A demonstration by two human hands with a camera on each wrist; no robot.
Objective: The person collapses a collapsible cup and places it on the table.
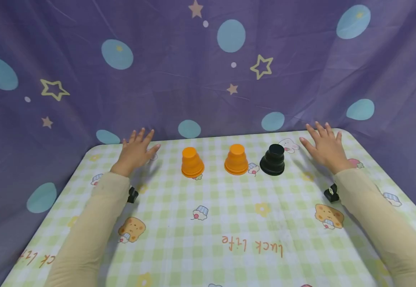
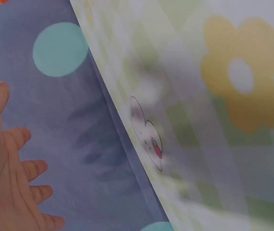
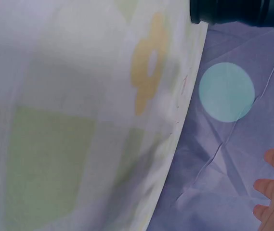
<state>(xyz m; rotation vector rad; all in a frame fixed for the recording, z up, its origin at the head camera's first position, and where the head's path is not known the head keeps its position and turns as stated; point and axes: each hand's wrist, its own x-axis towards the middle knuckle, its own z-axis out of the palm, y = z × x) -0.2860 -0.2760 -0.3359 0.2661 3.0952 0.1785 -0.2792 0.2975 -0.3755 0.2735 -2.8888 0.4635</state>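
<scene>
Three stepped, cup-like pieces stand in a row toward the far side of the table, wide rims down. Leftmost is an orange stepped cup (image 1: 192, 162), then a second orange stepped cup (image 1: 236, 160), and at the right a black stepped cup (image 1: 273, 160). My left hand (image 1: 137, 151) is left of the row with its fingers spread and nothing in it. To the right of the black cup, my right hand (image 1: 324, 146) also spreads its fingers and holds nothing. The right wrist view catches the black cup at its top edge.
A green-and-white checked cloth (image 1: 172, 247) with printed cakes and flowers covers the table. Behind the far edge hangs a purple curtain (image 1: 157, 95) with stars and blue ovals. Small black wrist devices show beside both sleeves.
</scene>
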